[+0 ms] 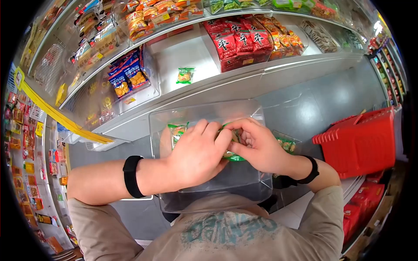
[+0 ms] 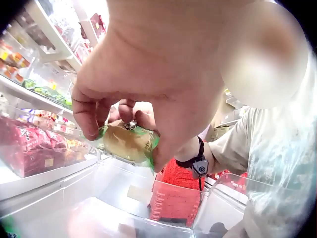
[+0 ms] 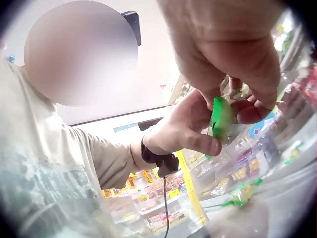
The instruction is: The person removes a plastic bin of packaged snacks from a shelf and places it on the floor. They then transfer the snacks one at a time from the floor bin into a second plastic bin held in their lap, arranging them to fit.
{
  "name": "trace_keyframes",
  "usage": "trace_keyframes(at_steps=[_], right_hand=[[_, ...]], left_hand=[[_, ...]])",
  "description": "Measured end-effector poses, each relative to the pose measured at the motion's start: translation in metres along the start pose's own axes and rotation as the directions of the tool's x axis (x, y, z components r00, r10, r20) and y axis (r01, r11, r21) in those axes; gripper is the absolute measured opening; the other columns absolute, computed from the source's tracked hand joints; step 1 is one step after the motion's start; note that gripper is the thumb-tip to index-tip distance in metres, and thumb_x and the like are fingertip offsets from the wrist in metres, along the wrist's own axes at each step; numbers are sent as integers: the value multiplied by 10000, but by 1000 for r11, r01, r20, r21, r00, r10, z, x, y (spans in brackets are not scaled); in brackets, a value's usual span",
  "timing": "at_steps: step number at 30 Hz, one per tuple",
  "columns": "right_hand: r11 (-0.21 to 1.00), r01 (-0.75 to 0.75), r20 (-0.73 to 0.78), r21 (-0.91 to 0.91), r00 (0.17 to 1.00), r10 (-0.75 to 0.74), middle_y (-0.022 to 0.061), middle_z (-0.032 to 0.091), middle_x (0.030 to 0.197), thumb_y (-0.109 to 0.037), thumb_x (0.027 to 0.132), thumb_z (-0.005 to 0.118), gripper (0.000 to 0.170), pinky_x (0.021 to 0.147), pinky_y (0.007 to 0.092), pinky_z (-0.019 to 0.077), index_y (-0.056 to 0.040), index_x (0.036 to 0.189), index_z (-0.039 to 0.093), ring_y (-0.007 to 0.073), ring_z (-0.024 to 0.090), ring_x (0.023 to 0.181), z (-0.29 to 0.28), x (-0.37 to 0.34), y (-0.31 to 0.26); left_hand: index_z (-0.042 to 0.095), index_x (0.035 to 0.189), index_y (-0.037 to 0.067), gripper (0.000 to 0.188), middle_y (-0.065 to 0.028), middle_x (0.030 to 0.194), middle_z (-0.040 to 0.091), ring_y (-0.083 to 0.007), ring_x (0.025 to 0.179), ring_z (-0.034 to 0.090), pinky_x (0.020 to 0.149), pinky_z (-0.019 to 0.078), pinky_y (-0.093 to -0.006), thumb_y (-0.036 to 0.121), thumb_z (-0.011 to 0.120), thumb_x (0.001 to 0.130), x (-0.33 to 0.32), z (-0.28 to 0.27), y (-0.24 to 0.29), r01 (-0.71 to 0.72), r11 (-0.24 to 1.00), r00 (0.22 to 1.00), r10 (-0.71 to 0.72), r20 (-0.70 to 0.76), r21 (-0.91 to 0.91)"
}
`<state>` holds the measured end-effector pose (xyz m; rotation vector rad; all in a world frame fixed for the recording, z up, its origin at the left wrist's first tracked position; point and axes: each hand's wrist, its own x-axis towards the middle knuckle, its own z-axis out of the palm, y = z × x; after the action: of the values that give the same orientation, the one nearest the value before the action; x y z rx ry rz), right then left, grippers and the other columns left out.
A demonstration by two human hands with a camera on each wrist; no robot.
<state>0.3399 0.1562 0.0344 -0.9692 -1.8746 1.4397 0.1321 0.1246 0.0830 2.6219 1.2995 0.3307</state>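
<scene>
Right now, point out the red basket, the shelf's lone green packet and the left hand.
Red basket (image 1: 361,147): head view, side wall.
Lone green packet (image 1: 185,75): head view, wrapper's middle.
Left hand (image 1: 197,153): head view, hand's back.

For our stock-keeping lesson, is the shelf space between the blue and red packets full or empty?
Nearly empty: one green-edged packet lies there, with bare white shelf around it, between the blue packets and red packets.

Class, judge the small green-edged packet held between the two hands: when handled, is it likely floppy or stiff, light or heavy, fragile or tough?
The packet is probably light, since fingertips alone hold it. Its thin, shiny wrapper looks floppy and perhaps slippery. The rounded tan piece inside looks stiffer and might crack if squeezed hard.
</scene>
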Motion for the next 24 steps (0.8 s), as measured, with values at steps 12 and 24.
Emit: trace_keyframes(at_steps=[12, 24], right_hand=[[934, -112, -544, 339, 786, 292, -22, 597, 795, -212, 1009, 598, 166, 610, 192, 416, -63, 1043, 662, 40, 506, 672, -132, -55, 125], [708, -679, -721, -196, 589, 365, 143, 675, 771, -284, 896, 702, 303, 701, 368, 523, 10, 897, 632, 257, 660, 726, -159, -163, 462]], left_hand=[[480, 1171, 103, 500, -237, 1106, 534, -427, 972, 637, 808, 557, -478, 141, 784, 777, 23, 27, -49, 172, 924, 815, -328, 477, 342], [508, 1141, 35, 587, -227, 1107, 565, -398, 1012, 648, 824, 557, -468, 243, 871, 730, 39, 45, -57, 186, 921, 641, -378, 668, 343]])
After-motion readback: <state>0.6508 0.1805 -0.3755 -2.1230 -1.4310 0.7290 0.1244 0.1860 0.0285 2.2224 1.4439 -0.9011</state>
